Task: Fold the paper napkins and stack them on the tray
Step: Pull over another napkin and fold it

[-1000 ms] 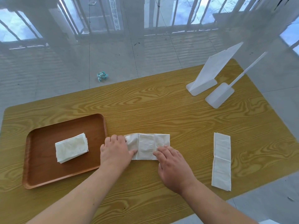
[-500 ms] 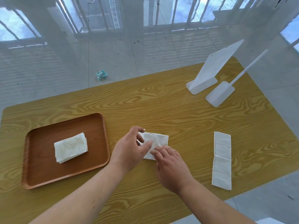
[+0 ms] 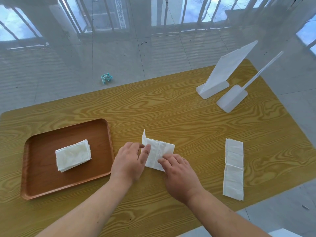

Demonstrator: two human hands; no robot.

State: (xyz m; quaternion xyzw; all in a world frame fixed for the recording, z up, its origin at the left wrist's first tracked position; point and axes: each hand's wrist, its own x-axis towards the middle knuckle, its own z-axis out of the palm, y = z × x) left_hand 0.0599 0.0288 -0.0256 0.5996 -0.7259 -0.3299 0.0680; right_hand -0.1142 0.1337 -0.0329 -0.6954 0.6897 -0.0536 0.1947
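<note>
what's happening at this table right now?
A person is folding a paper napkin on the wooden table. The right hand pins its near edge while the left hand works the left flap, whose corner stands up. A folded stack already lies on the tray. One long unfolded napkin waits to the right.

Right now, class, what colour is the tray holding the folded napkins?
Reddish brown, a plain wood tone: the tray, seen clearly in the head view.
</note>
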